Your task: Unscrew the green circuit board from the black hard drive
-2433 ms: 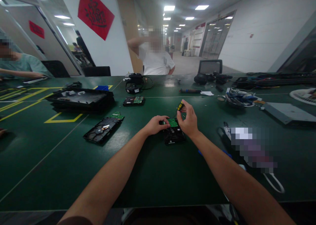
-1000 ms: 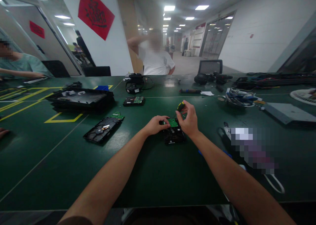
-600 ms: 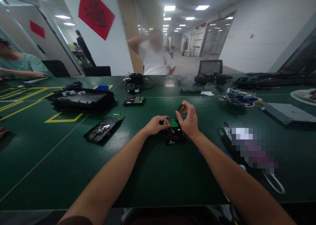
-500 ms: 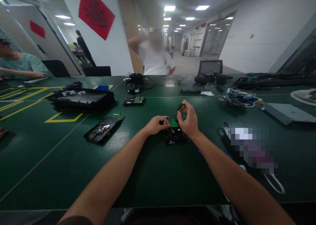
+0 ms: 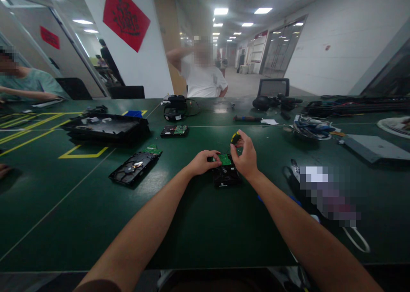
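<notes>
A black hard drive (image 5: 226,176) with a green circuit board (image 5: 226,159) at its far end lies on the green table in front of me. My left hand (image 5: 205,162) grips the drive's left side, its fingertips over the edge of the board. In my right hand (image 5: 246,155) is a screwdriver with a yellow and black handle (image 5: 235,137), pinched between thumb and fingers. Its shaft slants down toward the board; the tip is too small to make out. To the left lies another hard drive (image 5: 133,167), with a green board at its far end.
A further hard drive (image 5: 174,131) lies beyond my left hand. Black trays (image 5: 107,129) stand at the far left. On the right are a pixelated pouch-like thing (image 5: 326,194), a bundle of cables (image 5: 310,127) and a grey metal box (image 5: 374,149). Two people sit or stand across the table.
The screwdriver handle has turned slightly in my right fingers, showing more yellow. Both hands and the hard drive stay in place.
</notes>
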The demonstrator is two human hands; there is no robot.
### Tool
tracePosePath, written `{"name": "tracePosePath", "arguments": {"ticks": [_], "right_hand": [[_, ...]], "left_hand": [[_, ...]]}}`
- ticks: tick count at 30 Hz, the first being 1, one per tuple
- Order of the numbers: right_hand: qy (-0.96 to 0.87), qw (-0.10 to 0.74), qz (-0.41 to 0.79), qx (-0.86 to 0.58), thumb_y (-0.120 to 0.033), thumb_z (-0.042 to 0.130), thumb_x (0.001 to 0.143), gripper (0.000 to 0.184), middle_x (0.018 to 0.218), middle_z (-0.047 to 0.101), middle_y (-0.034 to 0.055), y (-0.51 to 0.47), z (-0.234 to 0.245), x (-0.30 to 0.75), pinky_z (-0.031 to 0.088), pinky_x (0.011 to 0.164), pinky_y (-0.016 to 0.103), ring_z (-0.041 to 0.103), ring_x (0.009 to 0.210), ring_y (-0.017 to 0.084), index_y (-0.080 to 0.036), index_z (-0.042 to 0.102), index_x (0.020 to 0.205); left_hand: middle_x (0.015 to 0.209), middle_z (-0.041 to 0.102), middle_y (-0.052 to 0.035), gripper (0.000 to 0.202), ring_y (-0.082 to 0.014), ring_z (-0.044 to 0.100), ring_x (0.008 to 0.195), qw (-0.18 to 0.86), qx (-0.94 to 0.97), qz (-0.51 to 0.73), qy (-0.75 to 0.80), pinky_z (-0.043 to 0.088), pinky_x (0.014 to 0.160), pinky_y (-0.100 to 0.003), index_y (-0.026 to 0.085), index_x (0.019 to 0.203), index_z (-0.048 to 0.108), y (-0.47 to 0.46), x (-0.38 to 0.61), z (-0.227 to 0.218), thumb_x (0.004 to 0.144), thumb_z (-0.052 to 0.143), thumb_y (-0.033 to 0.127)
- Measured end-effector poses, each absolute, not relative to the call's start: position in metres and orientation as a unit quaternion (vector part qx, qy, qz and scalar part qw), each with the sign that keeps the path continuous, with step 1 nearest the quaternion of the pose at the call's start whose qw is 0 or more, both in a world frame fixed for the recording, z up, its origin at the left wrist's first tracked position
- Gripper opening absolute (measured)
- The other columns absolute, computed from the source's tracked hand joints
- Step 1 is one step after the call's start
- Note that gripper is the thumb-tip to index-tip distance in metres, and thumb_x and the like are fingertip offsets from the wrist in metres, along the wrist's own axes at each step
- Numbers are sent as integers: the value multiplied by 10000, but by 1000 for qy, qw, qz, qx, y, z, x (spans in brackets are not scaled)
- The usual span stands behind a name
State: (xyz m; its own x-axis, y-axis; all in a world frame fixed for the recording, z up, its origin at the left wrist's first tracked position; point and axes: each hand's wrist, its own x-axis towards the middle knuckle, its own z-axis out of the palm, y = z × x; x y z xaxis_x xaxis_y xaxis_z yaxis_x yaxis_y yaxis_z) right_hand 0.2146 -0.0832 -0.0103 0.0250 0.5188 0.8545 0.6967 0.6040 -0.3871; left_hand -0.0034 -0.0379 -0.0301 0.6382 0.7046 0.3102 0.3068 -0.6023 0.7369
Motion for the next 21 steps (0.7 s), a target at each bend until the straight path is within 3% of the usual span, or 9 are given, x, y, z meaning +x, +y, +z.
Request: {"name": "tracePosePath", "arguments": {"ticks": [21], "right_hand": [[-704, 558, -78, -432, -246, 577, 956, 628, 1307, 568, 130, -86, -7, 214, 633, 881, 486, 664, 1009, 257, -298, 339, 1536]], "left_hand": [[1301, 705, -93, 132, -268, 653, 1223, 322, 844, 307, 299, 406, 1122, -434, 212, 900, 765, -38, -4, -31, 839, 766, 329]]}}
